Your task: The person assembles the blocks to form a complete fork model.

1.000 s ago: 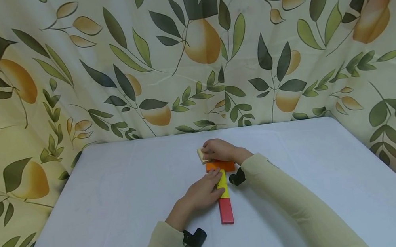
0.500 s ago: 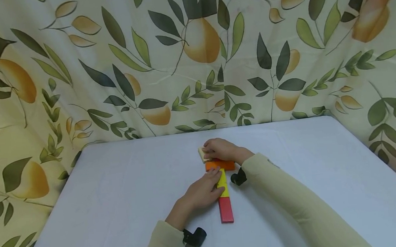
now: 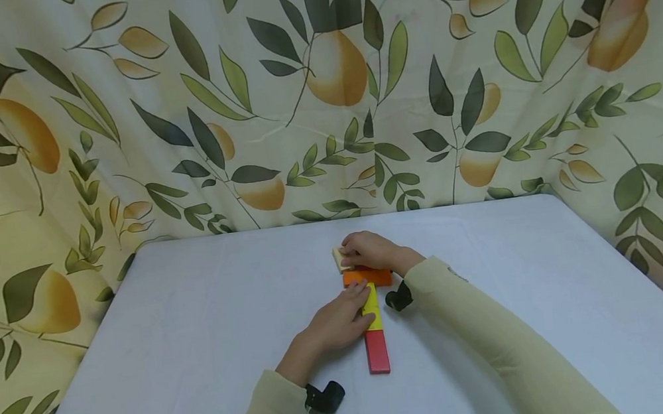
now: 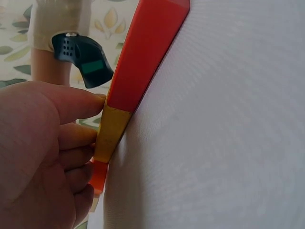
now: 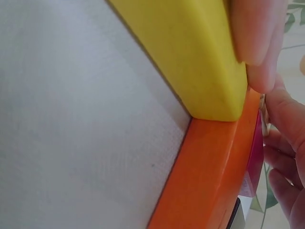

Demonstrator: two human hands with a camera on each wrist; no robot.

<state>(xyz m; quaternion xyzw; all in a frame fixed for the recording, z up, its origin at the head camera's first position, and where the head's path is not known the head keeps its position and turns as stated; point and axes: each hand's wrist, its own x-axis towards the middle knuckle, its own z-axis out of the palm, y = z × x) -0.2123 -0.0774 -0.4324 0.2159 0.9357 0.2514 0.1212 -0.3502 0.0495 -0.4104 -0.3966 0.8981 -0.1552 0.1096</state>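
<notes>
My left hand lies over a yellow block, its extended fingertips and thumb touching the top. A red block adjoins the yellow block's near end. Across the far end lies an orange block, also touched by the left fingertips. Beyond it, my right hand pinches a cream-coloured block, which the fingers partly cover. A magenta block shows behind the orange one in the right wrist view; the right hand hides most of it in the head view.
A white-covered table bears the blocks. A patterned curtain hangs behind and beside it. Black wrist cameras sit on both wrists; the right one is close to the orange block.
The cream block has shifted very slightly to the right with my right hand. My left hand has stayed in place on the yellow block.
</notes>
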